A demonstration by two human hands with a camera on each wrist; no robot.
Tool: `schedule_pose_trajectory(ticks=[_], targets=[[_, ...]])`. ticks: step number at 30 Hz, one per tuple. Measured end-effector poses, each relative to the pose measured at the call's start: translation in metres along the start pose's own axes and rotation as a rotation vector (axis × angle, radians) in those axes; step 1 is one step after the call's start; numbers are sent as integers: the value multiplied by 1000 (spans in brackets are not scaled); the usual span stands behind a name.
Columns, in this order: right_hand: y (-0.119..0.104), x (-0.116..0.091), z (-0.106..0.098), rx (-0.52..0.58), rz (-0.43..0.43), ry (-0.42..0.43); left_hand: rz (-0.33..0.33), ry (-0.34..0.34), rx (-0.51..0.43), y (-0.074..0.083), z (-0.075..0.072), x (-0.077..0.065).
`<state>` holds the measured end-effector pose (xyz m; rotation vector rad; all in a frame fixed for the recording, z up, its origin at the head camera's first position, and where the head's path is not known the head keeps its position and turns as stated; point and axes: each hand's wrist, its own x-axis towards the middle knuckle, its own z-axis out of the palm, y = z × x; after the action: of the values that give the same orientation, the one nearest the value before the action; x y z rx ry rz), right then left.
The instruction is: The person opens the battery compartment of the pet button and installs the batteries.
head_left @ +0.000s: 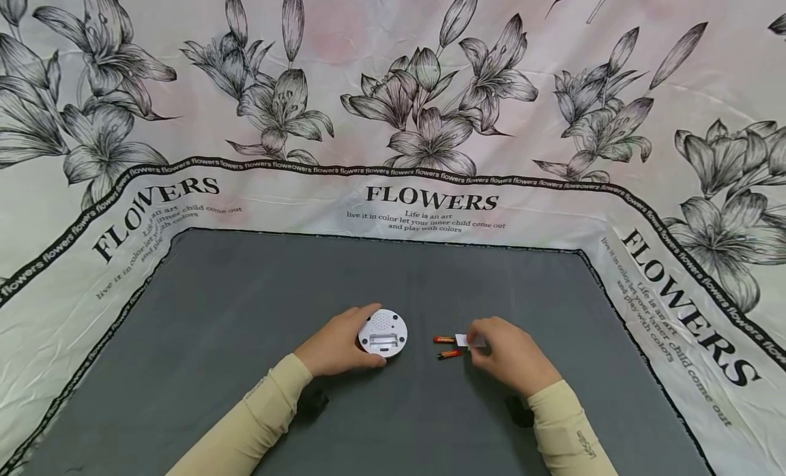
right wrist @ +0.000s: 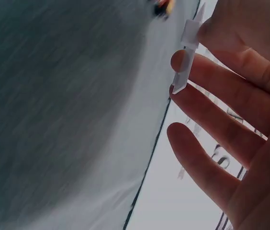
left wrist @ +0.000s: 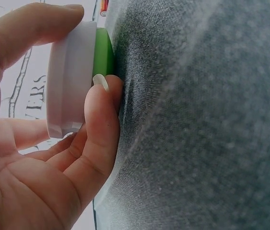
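Note:
My left hand (head_left: 340, 343) grips a round white device (head_left: 383, 319) by its rim, thumb on one side and fingers on the other. Its face, turned up, has small speaker-like holes and an uncovered battery compartment (head_left: 383, 341) with no batteries in it. The left wrist view shows a green part (left wrist: 104, 52) on the underside, close to the cloth. A small white plastic cover (right wrist: 186, 52) is pinched between thumb and fingers of my right hand (head_left: 510, 350). Beside that hand lie two red-and-black batteries, an upper battery (head_left: 443, 339) and a lower battery (head_left: 449, 354).
A grey cloth surface (head_left: 276, 285) lies under both hands, bordered by a white band with printed lettering and flowers (head_left: 430, 210). Dark objects show under the left wrist (head_left: 313, 402) and the right wrist (head_left: 519, 412).

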<state>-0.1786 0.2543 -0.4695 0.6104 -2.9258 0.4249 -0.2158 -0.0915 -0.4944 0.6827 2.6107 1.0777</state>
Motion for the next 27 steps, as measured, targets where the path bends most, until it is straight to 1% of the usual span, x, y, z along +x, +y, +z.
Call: schedule_pose_trajectory(ticks=[7, 12, 21, 27], targets=[[22, -14, -2, -10, 72, -57, -9, 3, 10, -1, 2, -2], [29, -20, -3, -6, 113, -63, -5, 4, 11, 2, 2, 0], [21, -13, -3, 7, 121, -92, -3, 2, 4, 3, -1, -2], [4, 6, 3, 33, 89, -89, 3, 0, -1, 3, -1, -2]])
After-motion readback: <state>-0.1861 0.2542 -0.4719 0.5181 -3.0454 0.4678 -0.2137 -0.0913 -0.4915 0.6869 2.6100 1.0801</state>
